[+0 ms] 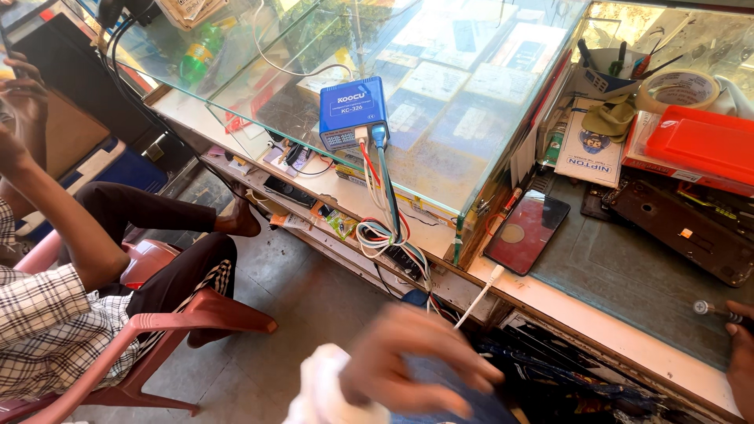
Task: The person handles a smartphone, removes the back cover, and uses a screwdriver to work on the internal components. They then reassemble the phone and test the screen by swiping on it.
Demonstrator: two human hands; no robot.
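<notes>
One glass counter (440, 102) stretches above both hands, carrying one blue box (353, 112) with cables. One person sits on a pink chair (169, 318) left of the left hand (416, 365). That hand, blurred, rests against one white cloth (322, 392); whether it grips is unclear. One dark phone (526, 232) lies between the hands. The right hand (738, 361), cut off at the edge, pinches one small screwdriver (719, 312) over the grey mat (628, 275).

Blue box (353, 112) on glass counter (463, 118); red packet (691, 145) right.
</notes>
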